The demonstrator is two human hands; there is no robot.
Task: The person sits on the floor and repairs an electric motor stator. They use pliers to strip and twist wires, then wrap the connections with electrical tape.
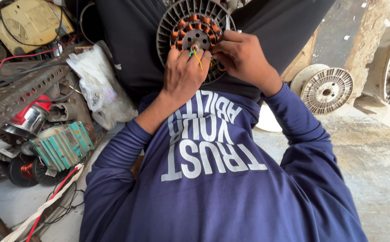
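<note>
both hands are closed at the top centre of the frame: the left hand pinches thin yellow and green wires between its curled fingertips, and the right hand has its fingers bent onto the edge of the grey motor stator, gripping its right side. the stator rests on the person's dark-trousered lap, its ring of copper coils circling a metal hub, with the wires coming out near the hub just under the left fingertips.

in the left half of the frame lies a heap of scrap: a perforated metal angle bar running diagonally, a clear plastic bag just beside the lap, a teal finned motor housing below it, and a small red and silver can under the bar. at the right edge, well apart from the hands, a pale round fan cover leans on the concrete floor.
</note>
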